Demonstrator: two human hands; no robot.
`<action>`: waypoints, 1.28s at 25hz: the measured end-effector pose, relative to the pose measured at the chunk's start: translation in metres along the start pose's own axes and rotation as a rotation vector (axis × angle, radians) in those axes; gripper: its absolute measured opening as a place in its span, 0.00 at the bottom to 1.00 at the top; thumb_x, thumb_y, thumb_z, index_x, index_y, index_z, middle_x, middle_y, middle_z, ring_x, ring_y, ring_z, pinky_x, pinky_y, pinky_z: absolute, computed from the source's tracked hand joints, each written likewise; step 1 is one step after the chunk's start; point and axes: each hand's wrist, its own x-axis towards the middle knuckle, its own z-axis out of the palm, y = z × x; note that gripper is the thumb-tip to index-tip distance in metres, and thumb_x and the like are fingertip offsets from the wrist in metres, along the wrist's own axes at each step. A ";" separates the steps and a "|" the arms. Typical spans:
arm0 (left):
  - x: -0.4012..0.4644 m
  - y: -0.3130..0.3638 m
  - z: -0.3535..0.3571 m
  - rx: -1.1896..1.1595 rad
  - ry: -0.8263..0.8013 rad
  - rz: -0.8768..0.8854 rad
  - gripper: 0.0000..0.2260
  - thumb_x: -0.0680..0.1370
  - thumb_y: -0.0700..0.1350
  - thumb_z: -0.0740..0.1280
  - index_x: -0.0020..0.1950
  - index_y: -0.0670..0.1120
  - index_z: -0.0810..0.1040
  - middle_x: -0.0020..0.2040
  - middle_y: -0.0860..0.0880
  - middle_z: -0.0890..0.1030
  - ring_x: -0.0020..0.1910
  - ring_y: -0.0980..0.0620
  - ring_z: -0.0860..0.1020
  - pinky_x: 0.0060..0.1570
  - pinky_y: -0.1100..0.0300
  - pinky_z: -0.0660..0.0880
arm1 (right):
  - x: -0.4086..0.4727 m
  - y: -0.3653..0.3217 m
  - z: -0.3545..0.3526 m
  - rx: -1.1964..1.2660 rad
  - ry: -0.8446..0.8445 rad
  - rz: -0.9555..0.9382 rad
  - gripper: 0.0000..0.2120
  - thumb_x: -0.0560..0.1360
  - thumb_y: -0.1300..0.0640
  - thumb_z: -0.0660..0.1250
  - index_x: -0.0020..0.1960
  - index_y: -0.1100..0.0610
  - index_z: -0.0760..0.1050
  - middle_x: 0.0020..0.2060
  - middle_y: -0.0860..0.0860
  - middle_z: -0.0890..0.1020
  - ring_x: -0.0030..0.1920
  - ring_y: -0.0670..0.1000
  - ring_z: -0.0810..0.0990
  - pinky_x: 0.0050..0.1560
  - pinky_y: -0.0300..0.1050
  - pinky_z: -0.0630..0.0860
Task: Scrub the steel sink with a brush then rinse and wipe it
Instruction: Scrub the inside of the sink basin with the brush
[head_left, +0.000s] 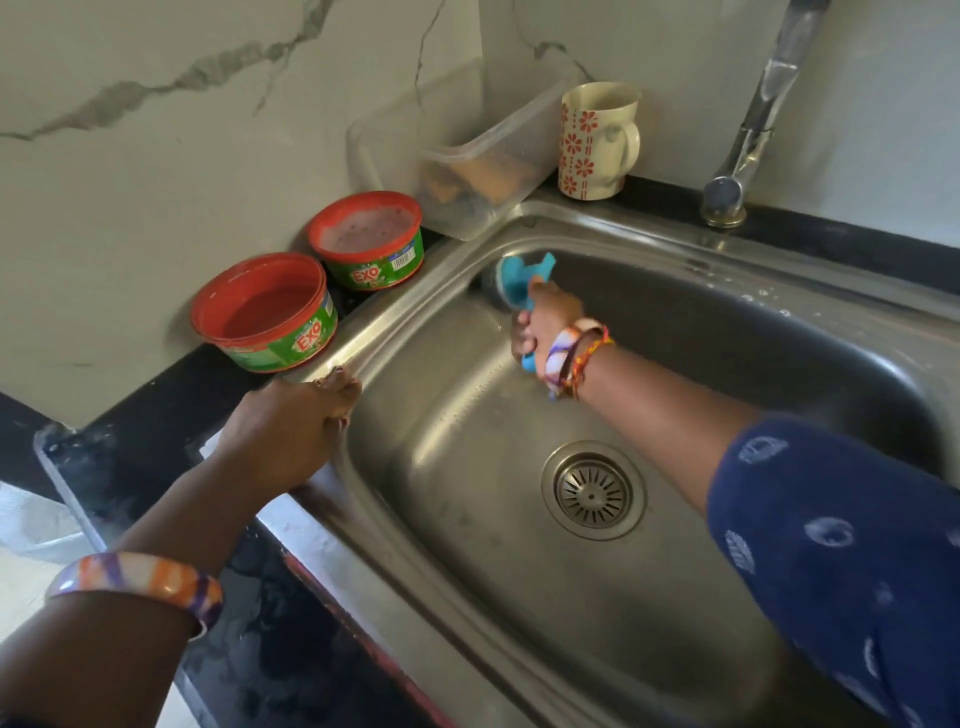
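The steel sink (457, 415) fills the middle of the view, with a round drain (593, 491) in its floor. My right hand (543, 325) grips the handle of a blue brush (519, 273), whose head presses against the sink's far left corner. My left hand (291, 421) rests on the sink's left rim, its fingers curled over the edge. Both wrists wear bangles.
Two red-rimmed green Exo tubs (267, 312) (366, 239) stand on the black counter left of the sink. A clear plastic container (457, 150) and a floral mug (597, 140) sit at the back. The steel tap (748, 135) rises at the back right.
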 end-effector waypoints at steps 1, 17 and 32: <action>0.000 -0.001 0.001 -0.013 -0.001 0.000 0.19 0.81 0.46 0.58 0.71 0.59 0.68 0.62 0.48 0.77 0.56 0.42 0.78 0.52 0.58 0.74 | -0.012 0.011 0.002 -0.143 -0.073 -0.126 0.10 0.81 0.52 0.55 0.46 0.52 0.72 0.25 0.47 0.65 0.12 0.40 0.61 0.17 0.27 0.57; 0.007 -0.008 0.005 -0.197 -0.019 -0.036 0.13 0.81 0.51 0.59 0.62 0.52 0.78 0.57 0.46 0.80 0.55 0.41 0.79 0.56 0.52 0.75 | 0.017 0.006 -0.015 0.053 0.092 0.032 0.18 0.81 0.52 0.54 0.35 0.57 0.67 0.25 0.52 0.63 0.10 0.43 0.60 0.17 0.24 0.57; 0.021 -0.003 0.003 0.092 -0.012 0.082 0.11 0.80 0.47 0.60 0.59 0.48 0.78 0.53 0.45 0.80 0.52 0.43 0.79 0.50 0.55 0.77 | 0.032 0.110 -0.038 -1.316 -0.301 -0.244 0.15 0.78 0.51 0.61 0.64 0.46 0.72 0.57 0.50 0.79 0.49 0.49 0.77 0.52 0.37 0.75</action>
